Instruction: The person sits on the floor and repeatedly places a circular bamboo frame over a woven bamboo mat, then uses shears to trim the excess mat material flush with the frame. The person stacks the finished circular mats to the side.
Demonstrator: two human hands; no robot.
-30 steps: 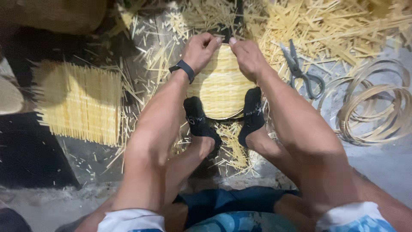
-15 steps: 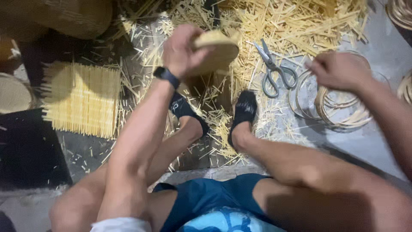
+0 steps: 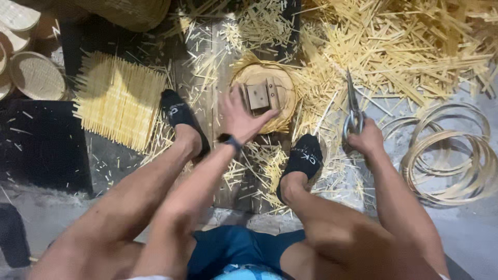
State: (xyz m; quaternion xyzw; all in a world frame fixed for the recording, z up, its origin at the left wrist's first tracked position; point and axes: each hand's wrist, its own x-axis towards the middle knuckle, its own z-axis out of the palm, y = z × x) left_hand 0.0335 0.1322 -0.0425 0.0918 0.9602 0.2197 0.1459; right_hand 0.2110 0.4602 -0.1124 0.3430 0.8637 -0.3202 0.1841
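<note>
Left hand (image 3: 239, 115): fingers spread and pressed on the near rim of the round woven piece (image 3: 264, 96); a dark wrist band sits just below it. It steadies the piece and does not close around it.
Right hand (image 3: 366, 139): clenched around the handles of the metal scissors (image 3: 353, 106), blades pointing away from the body, over the straw litter.
Round woven piece: on the floor between the two feet, ahead of the knees, with a small wooden block (image 3: 263, 95) on its middle; untrimmed strip ends stick out round its rim.
Feet: left foot (image 3: 181, 118) and right foot (image 3: 303, 161), both in dark socks, lie to either side of the piece.
Surroundings: flat woven mat (image 3: 120, 101) to the left; coiled bamboo hoops (image 3: 450, 150) to the right; loose cut strips (image 3: 415, 46) heaped at upper right.
Risk, blades: the scissor points lie near the left fingers' side of the rim; a slip of the pressed hand could, in judgement, bring fingers into the cut line.
Risk, piece: held only by downward pressure, it may turn or slide on loose straw.
Risk, hoops: the right elbow is near the coils and could catch them.
Open room: bare floor at lower right and the dark patch at left; elsewhere litter crowds every edge.
</note>
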